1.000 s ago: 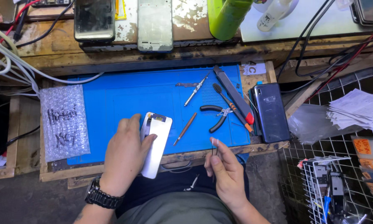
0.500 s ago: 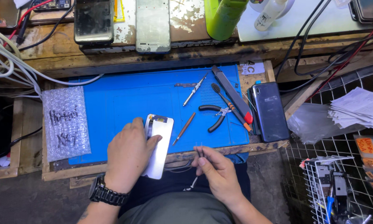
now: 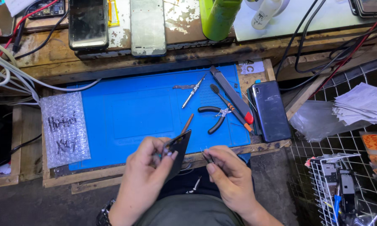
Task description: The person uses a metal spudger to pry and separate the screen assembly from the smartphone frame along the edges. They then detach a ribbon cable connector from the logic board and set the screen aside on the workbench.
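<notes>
Left hand (image 3: 144,175) grips phone (image 3: 178,152), tilted on edge, just off mat's (image 3: 125,113) near edge, over lap. Right hand (image 3: 230,175) pinches thin tool (image 3: 207,156), tip close to phone.

Risk, as judged: phone unsupported in air; slip means drop to floor. Tool tip could scratch it.

On mat, right part: stick (image 3: 187,123), pliers (image 3: 215,117), tweezers (image 3: 194,91), brush (image 3: 230,106). Left of mat: bubble wrap (image 3: 65,127). Right of mat: dark phone (image 3: 270,111). Nothing between hands and mat.

The left hand (image 3: 144,178) covered the lower part of the dark phone (image 3: 178,152), and the thin tool (image 3: 208,157) in the right hand (image 3: 230,180) was too small to identify. The top edge cut off the green bottle (image 3: 219,16).
</notes>
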